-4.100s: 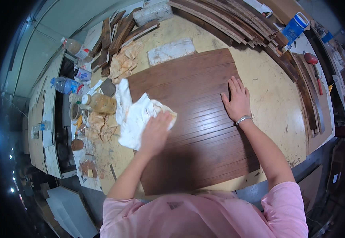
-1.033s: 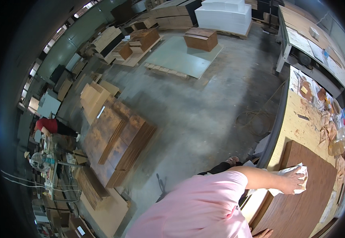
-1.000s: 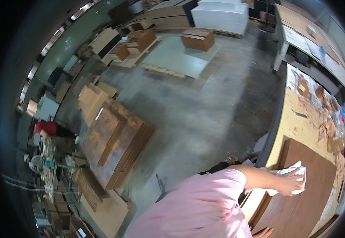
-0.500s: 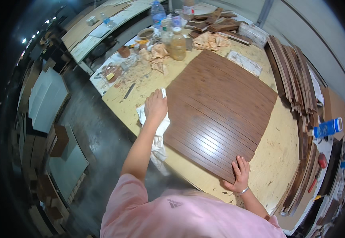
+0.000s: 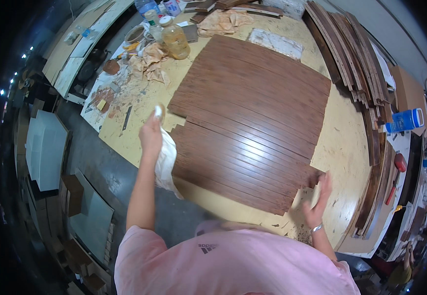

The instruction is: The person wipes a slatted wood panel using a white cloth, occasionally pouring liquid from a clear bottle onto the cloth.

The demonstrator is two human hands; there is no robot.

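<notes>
My right hand [image 5: 315, 204] is blurred, fingers spread open, at the near right corner of the dark brown slatted wooden panel [image 5: 252, 118], which lies flat on the pale yellow worktable [image 5: 341, 147]. My left hand [image 5: 151, 135] is closed around a white crumpled cloth [image 5: 166, 160] just beside the panel's left edge; the cloth hangs down over the table's edge. Farther off, an amber glass jar [image 5: 176, 42] stands among crumpled tan rags [image 5: 149, 64], and dark wooden strips [image 5: 351, 54] are stacked along the right.
</notes>
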